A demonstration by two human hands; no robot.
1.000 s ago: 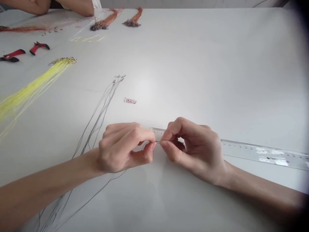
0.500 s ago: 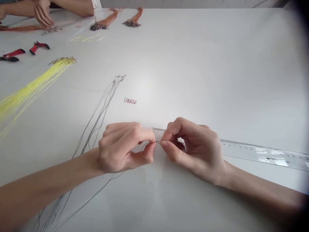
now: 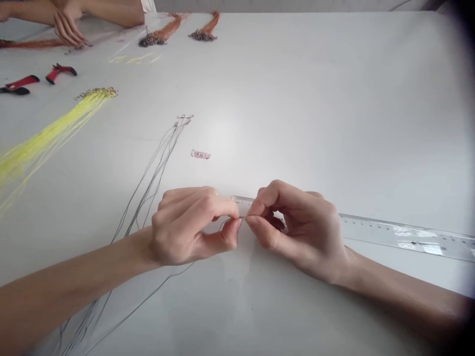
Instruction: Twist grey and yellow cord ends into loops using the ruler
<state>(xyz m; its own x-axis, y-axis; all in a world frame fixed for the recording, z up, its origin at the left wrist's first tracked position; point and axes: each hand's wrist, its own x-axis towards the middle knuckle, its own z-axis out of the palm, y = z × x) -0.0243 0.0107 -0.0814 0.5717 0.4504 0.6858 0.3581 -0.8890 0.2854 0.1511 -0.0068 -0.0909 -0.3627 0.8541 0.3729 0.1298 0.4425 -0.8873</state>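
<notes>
My left hand (image 3: pixel 196 225) is closed in a pinch, thumb against forefinger, on a thin grey line (image 3: pixel 163 283) that trails down to the lower left. Facing it, my right hand (image 3: pixel 297 230) pinches a small hook (image 3: pixel 242 217); just a short dark shank shows between the two sets of fingertips, the rest being hidden. Under the right hand lies a clear ruler (image 3: pixel 389 231). Past my left forearm stretches a bundle of grey lines (image 3: pixel 151 183) with several small hooks (image 3: pixel 185 118) at its far end.
A small printed wrapper (image 3: pixel 200 155) lies ahead of my hands. To the left are yellow lines with hooks (image 3: pixel 55 133) and red-handled pliers (image 3: pixel 61 72). Orange bundles (image 3: pixel 163 34) lie at the back, near another person's hand (image 3: pixel 70 29).
My two hands hold almost the same pose and place. At the back left, the other person's hand has shifted slightly right and down over the small pieces there.
</notes>
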